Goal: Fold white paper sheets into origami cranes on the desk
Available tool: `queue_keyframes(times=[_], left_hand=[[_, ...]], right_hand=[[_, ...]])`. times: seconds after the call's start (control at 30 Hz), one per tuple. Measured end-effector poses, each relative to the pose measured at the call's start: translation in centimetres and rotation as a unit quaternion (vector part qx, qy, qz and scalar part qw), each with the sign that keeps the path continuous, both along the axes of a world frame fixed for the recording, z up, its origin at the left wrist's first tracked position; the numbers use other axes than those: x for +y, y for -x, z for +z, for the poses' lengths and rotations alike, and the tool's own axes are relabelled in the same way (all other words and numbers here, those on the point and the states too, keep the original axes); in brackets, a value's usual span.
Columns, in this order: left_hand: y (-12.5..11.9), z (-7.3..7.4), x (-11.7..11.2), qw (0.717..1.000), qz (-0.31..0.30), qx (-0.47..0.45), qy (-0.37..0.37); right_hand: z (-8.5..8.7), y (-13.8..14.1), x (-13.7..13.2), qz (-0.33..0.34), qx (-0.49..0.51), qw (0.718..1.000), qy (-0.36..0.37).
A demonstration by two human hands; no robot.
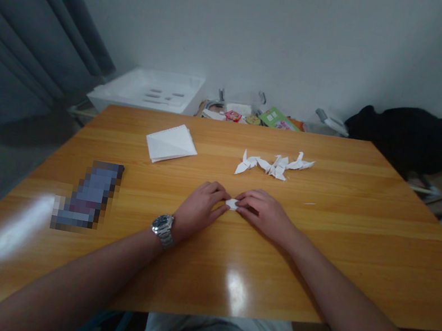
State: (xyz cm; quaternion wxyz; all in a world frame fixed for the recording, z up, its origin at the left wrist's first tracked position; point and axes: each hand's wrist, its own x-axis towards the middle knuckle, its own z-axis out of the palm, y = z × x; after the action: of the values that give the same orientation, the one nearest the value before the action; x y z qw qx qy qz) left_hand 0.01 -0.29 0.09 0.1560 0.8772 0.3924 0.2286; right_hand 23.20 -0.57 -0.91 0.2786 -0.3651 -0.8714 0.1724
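Observation:
My left hand (198, 210) and my right hand (262, 213) meet at the middle of the wooden table (342, 255), fingers curled and pressed on a small folded piece of white paper (232, 204) that lies on the tabletop between them. Only a corner of that paper shows. A metal wristwatch (162, 228) sits on my left wrist. Beyond my hands lie three folded white paper cranes (274, 165) in a row. A stack of white paper sheets (170, 143) rests to the far left of them.
A blurred-out flat object (88, 196) lies at the table's left. Behind the table stand a white box (148, 90), small cluttered items (255, 115) and a black bag or cloth (401, 134). A grey curtain (23, 28) hangs at left.

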Motion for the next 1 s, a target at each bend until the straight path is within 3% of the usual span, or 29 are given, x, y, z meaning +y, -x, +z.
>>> queue_keyframes(times=[0.47, 1.0], left_hand=[[-0.16, 0.14, 0.18, 1.000, 0.021, -0.019, 0.014], [-0.22, 0.37, 0.04, 0.999, 0.015, -0.023, 0.020]], right_hand=[[0.57, 0.47, -0.27, -0.044, 0.003, 0.999, 0.026], [0.06, 0.84, -0.31, -0.068, 0.023, 0.997, 0.020]])
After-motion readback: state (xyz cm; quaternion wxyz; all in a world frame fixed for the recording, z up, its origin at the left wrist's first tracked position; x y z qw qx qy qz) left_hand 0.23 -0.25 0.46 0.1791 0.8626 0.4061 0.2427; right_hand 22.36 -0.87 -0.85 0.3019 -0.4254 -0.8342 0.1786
